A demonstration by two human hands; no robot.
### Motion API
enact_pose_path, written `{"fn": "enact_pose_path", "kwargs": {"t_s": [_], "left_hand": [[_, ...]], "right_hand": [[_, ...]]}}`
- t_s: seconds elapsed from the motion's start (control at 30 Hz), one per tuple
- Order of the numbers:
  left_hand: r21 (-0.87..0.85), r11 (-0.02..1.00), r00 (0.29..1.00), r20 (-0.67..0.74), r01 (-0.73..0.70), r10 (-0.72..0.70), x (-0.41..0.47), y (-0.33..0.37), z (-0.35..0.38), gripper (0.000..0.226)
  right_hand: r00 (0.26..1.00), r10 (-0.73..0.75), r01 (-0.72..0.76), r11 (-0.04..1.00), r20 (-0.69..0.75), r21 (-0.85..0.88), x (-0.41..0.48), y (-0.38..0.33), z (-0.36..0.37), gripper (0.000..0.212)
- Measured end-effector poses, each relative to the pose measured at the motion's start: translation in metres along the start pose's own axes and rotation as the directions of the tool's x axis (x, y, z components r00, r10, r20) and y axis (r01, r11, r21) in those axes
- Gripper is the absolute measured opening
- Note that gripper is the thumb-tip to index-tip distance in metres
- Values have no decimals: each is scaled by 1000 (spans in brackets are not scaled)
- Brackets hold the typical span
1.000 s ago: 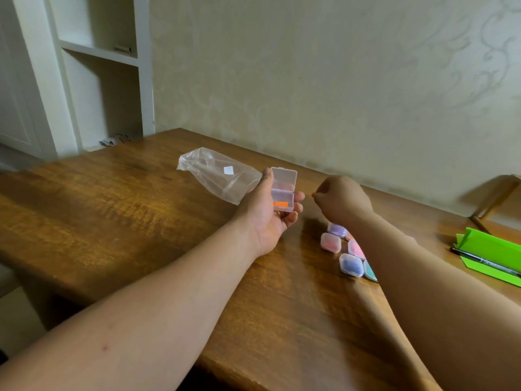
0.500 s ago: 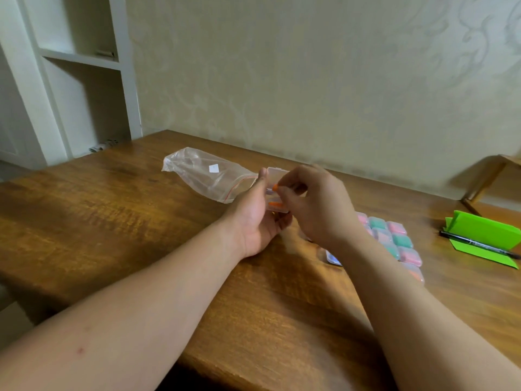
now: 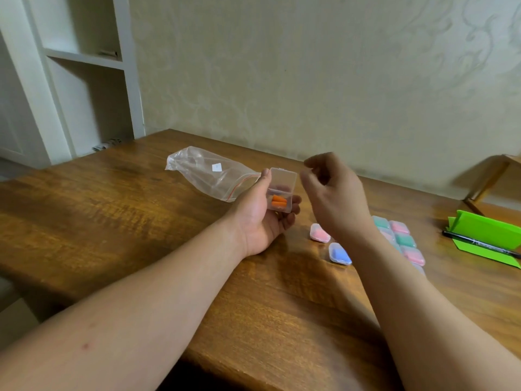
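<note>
a small clear box (image 3: pixel 282 184) sits above the table's middle, lid raised, with two orange earplugs (image 3: pixel 279 201) in its lower half. the left hand (image 3: pixel 259 218) grasps it, thumb on the box's left edge and fingers beneath. just right of it, not touching, the right hand (image 3: pixel 335 196) hovers with fingers loosely curled and nothing seen in them. a clear zip bag (image 3: pixel 208 172) lies to the far left on the wooden table (image 3: pixel 112 221). nearer and to the right lie a pink box (image 3: pixel 319 233), a blue box (image 3: pixel 340 253) and more closed boxes (image 3: pixel 401 235). a green card (image 3: pixel 485 230) with a pen (image 3: pixel 479 245) lies far right.
</note>
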State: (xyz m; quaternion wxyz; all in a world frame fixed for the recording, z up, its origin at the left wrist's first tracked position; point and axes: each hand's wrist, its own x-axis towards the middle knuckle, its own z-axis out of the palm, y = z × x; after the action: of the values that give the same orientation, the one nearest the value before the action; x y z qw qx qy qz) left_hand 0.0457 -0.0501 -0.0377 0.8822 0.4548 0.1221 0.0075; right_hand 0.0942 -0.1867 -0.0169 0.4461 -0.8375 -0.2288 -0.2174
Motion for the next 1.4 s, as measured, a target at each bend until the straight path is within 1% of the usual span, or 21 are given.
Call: {"fn": "enact_pose_path", "kwargs": {"t_s": [0.03,0.1,0.2,0.23,0.3,0.33,0.37,0.43,0.57,0.63,0.67,0.73,0.8,0.83,0.93,1.07,1.13,1.2,1.3,1.37,1.4], "left_hand": [[-2,1000,1000,6,10,-10,-1,0,0,61],[-17,1000,1000,23,17,-17,2,-1,-2,65],[-82,996,999,45,28,-25,6,-1,-5,74],[-110,994,999,49,26,-20,7,0,-5,75],[-153,988,999,50,18,-10,10,1,-9,75],[-166,986,999,50,21,-13,12,1,-11,73],[-172,985,999,50,27,-19,12,1,-12,70],[-158,987,998,66,32,-22,11,2,-14,63],[-27,999,991,129,-38,41,9,1,-10,33],[82,994,991,119,-79,68,8,-2,-8,29],[118,989,991,111,-92,79,8,-4,-8,29],[158,980,990,101,-118,103,8,-4,-9,30],[201,971,987,112,-133,112,6,-4,-8,33],[222,965,986,123,-142,117,5,-4,-8,34],[269,948,982,128,-172,142,5,-6,-7,36],[279,939,978,121,-200,172,6,-8,-6,33],[296,933,976,125,-207,177,6,-8,-6,33],[325,923,976,129,-207,173,6,-10,-6,34],[378,902,978,105,-209,182,7,-11,-4,37],[436,874,977,98,-215,192,7,-10,-5,38],[466,856,975,109,-223,194,7,-10,-6,39]], "right_hand": [[999,25,-25,1000,42,12,1,1,-2,22],[989,15,-14,1000,145,-3,0,3,-1,29],[983,-39,40,999,179,-3,-4,3,2,39],[980,-47,45,999,191,15,-5,1,2,36],[967,-87,90,996,238,-3,-7,0,3,21],[956,-110,127,991,273,-45,-9,-1,3,14],[942,-125,159,984,312,-86,-11,0,4,14],[925,-134,187,975,356,-119,-12,1,6,21],[944,-120,166,978,309,-127,-7,7,3,31],[945,-116,173,971,307,-165,-4,13,-1,35],[942,-106,166,972,319,-167,-2,15,-3,39],[941,-43,74,994,336,-81,0,17,-7,47],[945,46,-55,998,325,20,1,16,-10,44],[944,76,-91,995,321,31,1,16,-12,40],[928,113,-131,991,354,28,0,16,-10,31],[924,150,-204,972,352,121,0,14,-9,25],[917,150,-207,971,370,121,-1,13,-11,23],[911,136,-178,981,389,74,0,13,-15,23],[911,38,-1,996,411,-90,4,16,-24,34],[896,-24,95,986,444,-139,6,15,-27,45],[888,-47,128,981,457,-149,6,13,-28,45]]}}
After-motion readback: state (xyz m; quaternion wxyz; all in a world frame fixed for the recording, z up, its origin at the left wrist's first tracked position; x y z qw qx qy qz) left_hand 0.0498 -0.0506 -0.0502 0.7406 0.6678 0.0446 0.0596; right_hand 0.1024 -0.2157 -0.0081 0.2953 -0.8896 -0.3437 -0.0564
